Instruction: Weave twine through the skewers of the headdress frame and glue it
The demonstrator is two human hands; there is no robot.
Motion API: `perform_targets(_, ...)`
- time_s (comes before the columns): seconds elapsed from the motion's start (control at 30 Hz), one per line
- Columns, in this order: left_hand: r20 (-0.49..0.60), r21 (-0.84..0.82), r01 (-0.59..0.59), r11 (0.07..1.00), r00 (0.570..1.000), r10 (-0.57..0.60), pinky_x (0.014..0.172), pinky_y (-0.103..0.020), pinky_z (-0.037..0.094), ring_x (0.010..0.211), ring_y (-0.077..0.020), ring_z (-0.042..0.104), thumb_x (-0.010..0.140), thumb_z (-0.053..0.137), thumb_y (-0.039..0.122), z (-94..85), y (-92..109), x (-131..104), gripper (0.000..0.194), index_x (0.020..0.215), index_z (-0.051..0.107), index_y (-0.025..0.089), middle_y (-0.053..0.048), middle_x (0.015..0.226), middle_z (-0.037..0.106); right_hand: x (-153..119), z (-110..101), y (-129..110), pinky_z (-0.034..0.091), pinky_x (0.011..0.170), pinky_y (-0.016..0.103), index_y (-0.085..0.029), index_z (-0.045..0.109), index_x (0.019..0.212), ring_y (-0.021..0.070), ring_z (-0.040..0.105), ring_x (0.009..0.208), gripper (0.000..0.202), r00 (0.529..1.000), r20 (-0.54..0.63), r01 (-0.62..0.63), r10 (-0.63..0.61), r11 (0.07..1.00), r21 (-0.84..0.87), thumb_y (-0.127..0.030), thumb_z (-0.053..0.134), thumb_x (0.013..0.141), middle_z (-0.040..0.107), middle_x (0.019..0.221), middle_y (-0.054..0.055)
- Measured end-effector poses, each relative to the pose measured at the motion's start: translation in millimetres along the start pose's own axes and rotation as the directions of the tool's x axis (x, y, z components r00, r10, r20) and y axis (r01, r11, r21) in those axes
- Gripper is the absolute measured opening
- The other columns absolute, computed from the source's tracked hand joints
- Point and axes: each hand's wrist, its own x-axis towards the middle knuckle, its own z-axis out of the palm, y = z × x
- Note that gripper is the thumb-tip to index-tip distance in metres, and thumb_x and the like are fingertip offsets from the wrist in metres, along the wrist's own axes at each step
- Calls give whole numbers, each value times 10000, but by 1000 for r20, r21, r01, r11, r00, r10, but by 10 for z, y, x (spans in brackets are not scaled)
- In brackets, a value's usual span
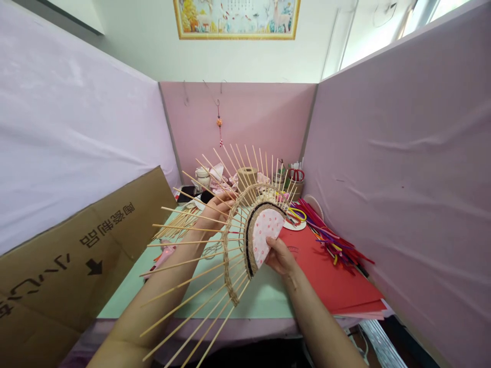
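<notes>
The right hand (282,258) pinches the fan (249,230). Sticks (187,243) partly hide the left hand (215,212); its grip I cannot tell. Below, some stick ends are cut off.

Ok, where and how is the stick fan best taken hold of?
I'd pinch the stick fan by its pink dotted panel at the straight edge, coming from the lower right, as the right hand does. That side carries no sticks and the panel is broad; the thin sticks spread out along the opposite, curved side, where a grip might bend them.
</notes>
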Motion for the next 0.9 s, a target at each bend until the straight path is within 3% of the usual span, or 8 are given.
perform_targets(0.2,17,-150,-9,989,1000,12,515,-176,405,559,-64,525,581,795,154,-17,-193,52,331,880,656,124,-22,692,603,-7,7,-10,550,855,438,-219,570,1032,267,683,1005,381,1000,20,10,-10,1000,1,-296,738,699,738,1037,67)
perform_targets(0.33,-37,-234,-81,969,997,74,636,-178,469,704,-70,577,628,780,175,-35,-255,102,356,947,625,204,-4,830,619,-18,17,0,538,885,448,-222,569,1040,275,664,1049,419,1000,27,16,-17,999,35,-327,751,677,723,1091,75)
perform_targets(0.53,-93,-131,-96,987,992,84,432,-163,359,474,-32,464,577,838,163,-109,-283,193,377,912,664,159,-2,733,642,-27,18,15,526,907,455,-209,574,1093,278,665,1048,453,999,36,11,-11,1000,20,-337,743,691,732,1057,85)
perform_targets(0.67,-66,-53,-65,996,996,61,423,-187,340,445,-41,455,557,860,208,-144,-276,222,377,877,678,128,-40,711,669,-31,28,16,527,910,451,-205,576,1109,274,671,1034,482,999,41,-2,1,1000,14,-340,753,681,737,1040,80)
perform_targets(0.9,-87,-67,-39,997,996,33,410,-174,252,406,-28,394,494,871,190,-126,-293,328,322,634,588,128,44,500,507,-32,-5,33,534,898,445,-191,581,1072,272,679,1012,459,996,74,-39,41,999,-23,-352,749,676,743,1004,86)
